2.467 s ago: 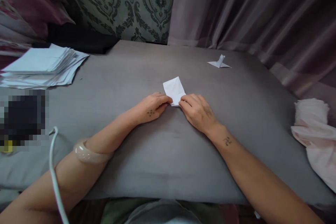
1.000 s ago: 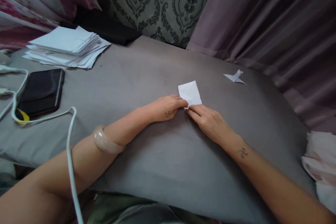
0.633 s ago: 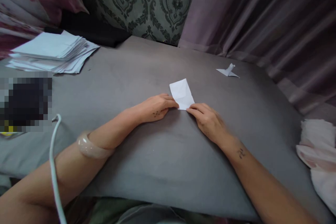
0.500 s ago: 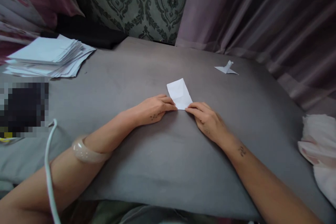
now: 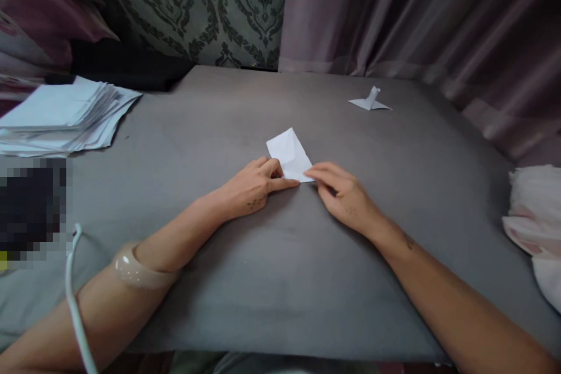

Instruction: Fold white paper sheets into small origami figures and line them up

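Observation:
A small white sheet of folded paper (image 5: 290,151) lies on the grey cloth surface, with crease lines across it and one corner pointing away from me. My left hand (image 5: 258,183) holds the paper's near left side, one finger stretched along the near edge and the others bent over the sheet. At the near right corner, my right hand (image 5: 339,190) has its fingertips on the paper, thumb tucked below them. Part of the paper's left side is hidden under my left fingers.
A folded paper figure (image 5: 370,100) with pointed ends stands at the back right. A stack of white paper (image 5: 65,114) lies at the left, near a black cloth (image 5: 127,65). A white cable (image 5: 73,298) crosses my left forearm. Pale crumpled fabric (image 5: 537,216) sits at the right edge.
My left finger has slid right along the paper's near edge, and its other fingers have bent more. My right fingers have shifted over the right corner. The view has turned slightly.

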